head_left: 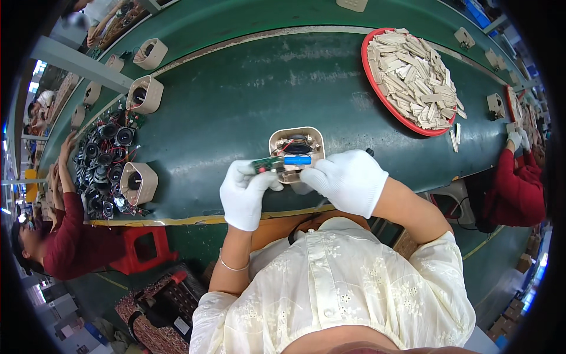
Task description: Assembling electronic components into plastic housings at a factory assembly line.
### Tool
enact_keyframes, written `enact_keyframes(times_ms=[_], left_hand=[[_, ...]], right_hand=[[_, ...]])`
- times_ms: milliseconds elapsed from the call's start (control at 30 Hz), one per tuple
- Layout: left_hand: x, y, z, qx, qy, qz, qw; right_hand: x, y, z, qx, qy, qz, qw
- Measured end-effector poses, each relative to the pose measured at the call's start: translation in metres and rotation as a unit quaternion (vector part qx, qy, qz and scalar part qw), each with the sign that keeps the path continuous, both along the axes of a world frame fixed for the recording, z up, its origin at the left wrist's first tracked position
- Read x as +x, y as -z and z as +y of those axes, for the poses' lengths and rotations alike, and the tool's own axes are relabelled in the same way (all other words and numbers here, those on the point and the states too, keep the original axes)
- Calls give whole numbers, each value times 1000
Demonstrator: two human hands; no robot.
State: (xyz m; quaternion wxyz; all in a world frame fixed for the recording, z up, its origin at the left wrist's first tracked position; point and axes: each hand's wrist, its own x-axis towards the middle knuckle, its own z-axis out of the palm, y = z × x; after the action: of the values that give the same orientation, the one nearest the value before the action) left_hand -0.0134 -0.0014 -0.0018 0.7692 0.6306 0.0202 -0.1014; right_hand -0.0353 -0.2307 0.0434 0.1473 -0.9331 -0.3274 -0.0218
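Note:
In front of me on the green bench sits a cream plastic housing (275, 140), its open side up, with a black round speaker (297, 146) inside. My left hand (242, 197), in a white glove, pinches a green circuit board (266, 164) over the housing's near left part. A blue cylindrical cell (298, 160) lies at the board's right end, above the housing. My right hand (352, 180), also gloved in white, is closed at the housing's near right corner, just below the cell. What its fingertips grip is hidden.
To the left lies a heap of small speakers (105, 156) with wires, beside cream housings (139, 183). A red round tray (377, 88) of flat cream pieces stands at the far right. Co-workers in red sleeves (69, 197) sit on both sides. Behind the bench runs a green belt (236, 26).

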Motion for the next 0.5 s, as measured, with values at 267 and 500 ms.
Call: enact_keyframes(times_ms=[267,500], left_hand=[[20,-16,-7,329,161,-386,847],[13,-12,-3,311,150,-320,882]], right_hand=[[8,-20,-2,143,81,75,984],[-4,-16,12,67,55,-5,996]])
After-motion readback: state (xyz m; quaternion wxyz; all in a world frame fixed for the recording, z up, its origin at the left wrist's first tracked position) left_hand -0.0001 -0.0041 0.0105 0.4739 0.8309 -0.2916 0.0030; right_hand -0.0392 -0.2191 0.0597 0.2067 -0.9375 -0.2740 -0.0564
